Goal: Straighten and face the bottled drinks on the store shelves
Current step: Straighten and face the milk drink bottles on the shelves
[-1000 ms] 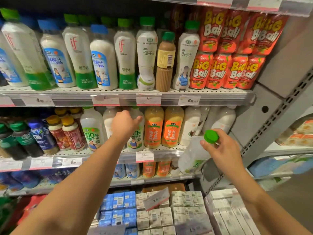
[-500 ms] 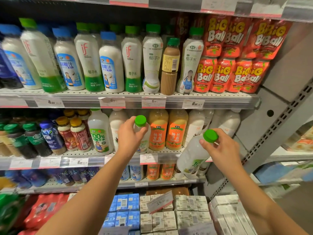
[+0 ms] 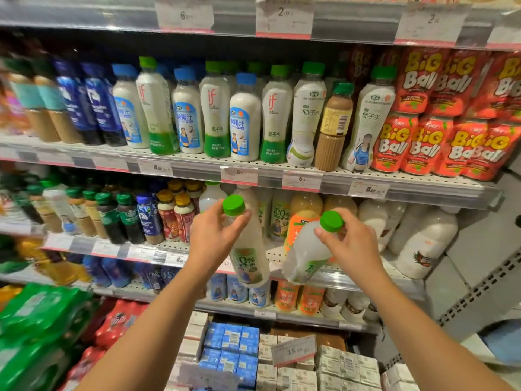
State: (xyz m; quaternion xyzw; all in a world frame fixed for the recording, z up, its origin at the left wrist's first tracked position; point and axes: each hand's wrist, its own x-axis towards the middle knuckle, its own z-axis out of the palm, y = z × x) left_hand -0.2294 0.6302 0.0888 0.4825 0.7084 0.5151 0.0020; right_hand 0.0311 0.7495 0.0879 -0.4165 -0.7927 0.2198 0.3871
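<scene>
Green-capped cloudy bottles: left hand (image 3: 213, 238) one (image 3: 248, 258), right hand (image 3: 352, 246) another (image 3: 306, 255)

Single head view, close, facing shelves (image 3: 282, 176), slightly downward.

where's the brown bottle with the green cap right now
In the head view, the brown bottle stands upright on the upper drinks shelf, right of centre, between two taller white coconut water bottles and left of the red Big Ball pouches.
</scene>
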